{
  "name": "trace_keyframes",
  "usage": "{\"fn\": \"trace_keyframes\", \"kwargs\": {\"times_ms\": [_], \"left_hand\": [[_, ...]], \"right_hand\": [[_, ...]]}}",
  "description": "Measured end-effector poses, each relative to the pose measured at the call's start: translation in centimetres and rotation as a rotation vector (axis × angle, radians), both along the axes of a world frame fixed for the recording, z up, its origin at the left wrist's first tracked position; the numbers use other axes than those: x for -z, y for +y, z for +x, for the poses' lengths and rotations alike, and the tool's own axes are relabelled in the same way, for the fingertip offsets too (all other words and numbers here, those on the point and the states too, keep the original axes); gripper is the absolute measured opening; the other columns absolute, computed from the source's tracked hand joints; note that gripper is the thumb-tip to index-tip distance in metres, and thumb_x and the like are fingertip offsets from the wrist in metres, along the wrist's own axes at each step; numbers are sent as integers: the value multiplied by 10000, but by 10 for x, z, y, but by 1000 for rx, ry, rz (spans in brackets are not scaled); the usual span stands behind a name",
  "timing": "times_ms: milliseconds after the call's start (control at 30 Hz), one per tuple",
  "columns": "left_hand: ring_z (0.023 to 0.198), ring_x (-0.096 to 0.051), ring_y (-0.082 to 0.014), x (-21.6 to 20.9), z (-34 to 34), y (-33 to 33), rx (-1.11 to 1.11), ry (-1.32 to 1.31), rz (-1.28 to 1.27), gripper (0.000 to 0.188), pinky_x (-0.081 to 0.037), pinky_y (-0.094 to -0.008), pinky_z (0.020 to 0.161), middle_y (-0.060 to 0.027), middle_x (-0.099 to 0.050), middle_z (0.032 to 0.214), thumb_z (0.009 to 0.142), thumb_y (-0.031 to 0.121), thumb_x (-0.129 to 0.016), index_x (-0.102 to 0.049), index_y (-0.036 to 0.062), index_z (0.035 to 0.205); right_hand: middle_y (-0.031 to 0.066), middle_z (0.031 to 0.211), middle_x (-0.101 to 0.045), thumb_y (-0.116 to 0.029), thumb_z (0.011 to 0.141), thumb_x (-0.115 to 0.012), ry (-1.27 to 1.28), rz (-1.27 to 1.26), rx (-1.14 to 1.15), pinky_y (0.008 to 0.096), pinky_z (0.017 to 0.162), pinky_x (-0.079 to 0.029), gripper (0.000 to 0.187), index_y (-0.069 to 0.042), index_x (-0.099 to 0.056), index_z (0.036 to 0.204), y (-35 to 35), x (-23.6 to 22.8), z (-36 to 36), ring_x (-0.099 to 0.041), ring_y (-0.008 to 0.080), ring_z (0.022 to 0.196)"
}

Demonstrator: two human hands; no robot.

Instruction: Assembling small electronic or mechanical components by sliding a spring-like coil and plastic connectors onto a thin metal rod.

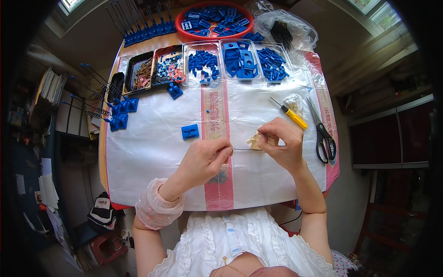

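Note:
Over the middle of the table, my left hand [203, 159] pinches the end of a thin dark rod [247, 149]. To its right, my right hand [284, 141] is closed on a crumpled cream cloth or tissue [253, 140], which lies against the rod; whether these fingers also grip the rod, I cannot tell. A blue plastic block [189, 132] with slots lies just beyond my left hand, and a tiny blue piece [207, 111] lies farther off. Beyond my right hand are a yellow-handled screwdriver [295, 118] and a crumpled white wad [294, 104].
Black-handled scissors [325, 138] lie at the right edge. Trays of brass-coloured screws [142, 74], small metal parts [169, 67] and blue pieces [202, 63] line the back. Behind them stands a red basin [180, 28]. Blue bases with upright springs and rods [118, 121] stand left.

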State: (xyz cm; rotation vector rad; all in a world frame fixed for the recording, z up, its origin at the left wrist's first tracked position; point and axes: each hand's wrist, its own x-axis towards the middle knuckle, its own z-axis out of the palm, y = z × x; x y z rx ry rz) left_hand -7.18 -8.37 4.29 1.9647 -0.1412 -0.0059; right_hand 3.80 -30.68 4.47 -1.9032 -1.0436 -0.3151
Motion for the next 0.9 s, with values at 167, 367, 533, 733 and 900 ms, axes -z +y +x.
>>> {"fn": "trace_keyframes", "kwargs": {"times_ms": [167,367,533,733,900], "left_hand": [[629,-678,-273,4,1,4,-39,-9,-18,150,-492,-355,594,-142,-674,714,981,104,-590,-668,-8,920],[620,-666,-272,5,1,5,-50,0,-41,149,-488,-353,593,-144,-669,707,979,102,-595,-668,-13,916],[712,-691,-150,1,3,8,7,57,19,167,-565,-270,671,-93,-677,765,1020,60,-556,-631,-53,923],[620,-662,-287,5,2,5,-49,13,-28,142,-489,-363,595,-148,-666,711,974,99,-602,-666,-9,907],[637,-657,-324,7,1,4,-50,-47,57,127,-487,-399,600,-159,-662,719,968,103,-614,-669,3,911]], "right_hand": [[78,796,-720,78,730,-771,81,17,41,253,582,-508,168,-10,-730,867,-12,-4,10,-668,152,666],[72,842,-737,84,796,-746,236,108,47,227,611,-503,156,10,-758,933,-13,-3,14,-661,107,690],[95,991,-744,96,847,-745,415,241,11,237,744,-567,190,21,-745,1022,-7,-4,12,-713,127,848],[154,1111,-705,118,881,-718,515,232,-78,284,890,-606,177,43,-708,1041,-11,-4,9,-715,195,1033],[117,1098,-714,93,842,-766,472,292,-109,271,835,-615,218,1,-723,1034,-1,-1,5,-719,174,1018]]}}
